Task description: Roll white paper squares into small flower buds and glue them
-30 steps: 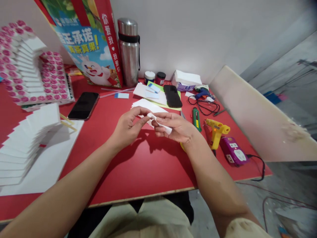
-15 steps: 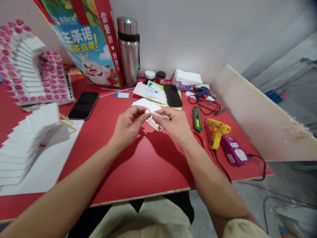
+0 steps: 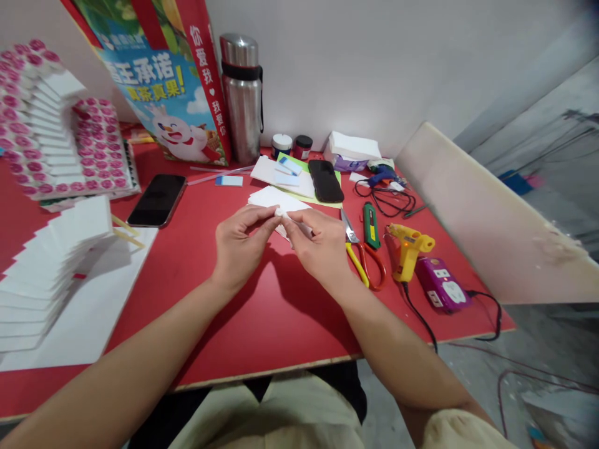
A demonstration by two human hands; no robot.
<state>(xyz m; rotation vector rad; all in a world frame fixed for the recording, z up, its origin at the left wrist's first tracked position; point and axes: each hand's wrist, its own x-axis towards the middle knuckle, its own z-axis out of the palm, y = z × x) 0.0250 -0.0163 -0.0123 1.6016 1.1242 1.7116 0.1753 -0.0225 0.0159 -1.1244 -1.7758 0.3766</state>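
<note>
Both my hands meet over the middle of the red table [image 3: 224, 337], pinching a small piece of rolled white paper [image 3: 279, 212] between thumbs and forefingers. My left hand [image 3: 244, 240] is closed on its left side. My right hand [image 3: 318, 240] grips it from the right. Beneath and behind my fingers lies a stack of white paper [image 3: 266, 196], partly hidden by the hands. Just right of my right hand rest scissors [image 3: 366, 265] with one red and one yellow handle, blades pointing away from me.
A yellow glue gun [image 3: 408, 252], a green cutter [image 3: 371, 226] and a purple power box [image 3: 442, 284] lie at right. Phones [image 3: 157, 199], a steel flask [image 3: 242, 103] and a gift bag [image 3: 180, 118] stand behind. At left are a white stepped model [image 3: 42, 280] and a pink-flowered one [image 3: 100, 140].
My right hand has shifted slightly left and inward, so the scissors show more. Both hands still pinch the white paper, now with the fingertips closer together.
</note>
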